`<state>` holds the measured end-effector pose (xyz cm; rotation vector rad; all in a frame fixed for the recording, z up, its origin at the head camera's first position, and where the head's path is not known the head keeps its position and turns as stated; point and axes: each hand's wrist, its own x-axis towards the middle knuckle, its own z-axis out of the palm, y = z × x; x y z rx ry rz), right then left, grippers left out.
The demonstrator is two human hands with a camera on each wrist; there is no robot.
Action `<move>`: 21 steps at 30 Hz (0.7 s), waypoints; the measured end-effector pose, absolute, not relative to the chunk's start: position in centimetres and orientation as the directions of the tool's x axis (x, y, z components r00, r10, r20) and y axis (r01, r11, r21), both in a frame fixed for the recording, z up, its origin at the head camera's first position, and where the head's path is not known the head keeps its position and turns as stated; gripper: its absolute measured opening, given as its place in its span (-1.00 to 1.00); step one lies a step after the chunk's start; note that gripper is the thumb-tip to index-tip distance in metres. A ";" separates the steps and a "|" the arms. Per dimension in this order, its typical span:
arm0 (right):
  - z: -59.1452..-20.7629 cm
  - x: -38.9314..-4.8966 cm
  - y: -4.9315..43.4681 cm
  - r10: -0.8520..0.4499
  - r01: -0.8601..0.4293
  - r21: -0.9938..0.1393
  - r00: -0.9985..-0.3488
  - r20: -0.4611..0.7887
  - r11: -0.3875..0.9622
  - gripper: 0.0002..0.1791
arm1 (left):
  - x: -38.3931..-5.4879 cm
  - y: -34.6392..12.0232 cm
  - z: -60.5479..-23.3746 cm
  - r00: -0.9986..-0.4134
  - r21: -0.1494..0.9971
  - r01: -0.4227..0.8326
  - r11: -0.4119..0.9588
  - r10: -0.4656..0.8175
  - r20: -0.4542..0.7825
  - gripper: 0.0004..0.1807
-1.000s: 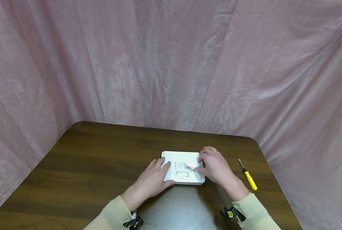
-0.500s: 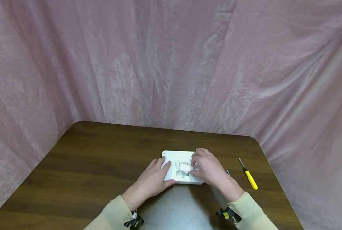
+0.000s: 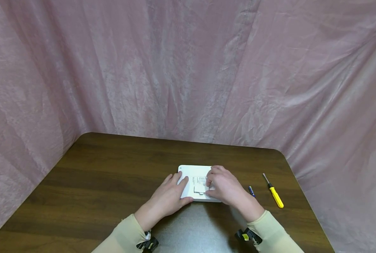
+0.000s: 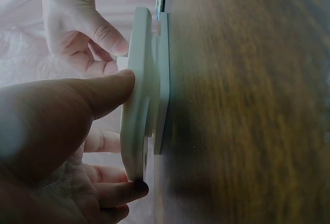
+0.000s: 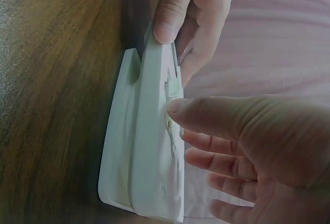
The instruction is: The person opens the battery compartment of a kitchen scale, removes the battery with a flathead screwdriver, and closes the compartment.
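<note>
A white kitchen scale (image 3: 195,171) lies bottom up on the table, its thinner plate (image 5: 116,146) underneath. My left hand (image 3: 164,198) holds its left side, with the thumb along the front edge and the fingers over the left part. My right hand (image 3: 224,186) pinches a small white battery cover (image 3: 200,189) between thumb and fingers. That cover lies over the compartment in the scale's underside, just below a printed label (image 3: 199,180). In the right wrist view, the right thumb presses at the cover's edge; the compartment's inside is mostly hidden.
A small blue battery (image 3: 251,191) lies on the table right of the right hand. Farther right is a screwdriver (image 3: 274,193) with a yellow handle. Pink curtains (image 3: 188,70) hang behind the brown wooden table (image 3: 112,175).
My right hand has moved left and slightly down with the cover, from the scale's right part to over the compartment. The blue battery has come into view. The left hand stays put.
</note>
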<state>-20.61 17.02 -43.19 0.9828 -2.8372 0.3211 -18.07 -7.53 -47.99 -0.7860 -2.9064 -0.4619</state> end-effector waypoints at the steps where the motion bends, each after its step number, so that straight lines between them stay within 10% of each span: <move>1: -43.2 -20.7 17.0 -0.601 -0.626 -0.156 -0.779 0.180 0.764 -0.71 | -18.1 -7.5 -48.0 -0.863 0.263 0.505 0.822 0.476 0.169 -0.16; 21: -42.6 -21.1 16.6 -0.613 -0.618 -0.140 -0.786 0.083 0.773 -0.73 | -18.1 -7.6 -48.2 -0.858 0.251 0.512 0.821 0.482 0.176 -0.15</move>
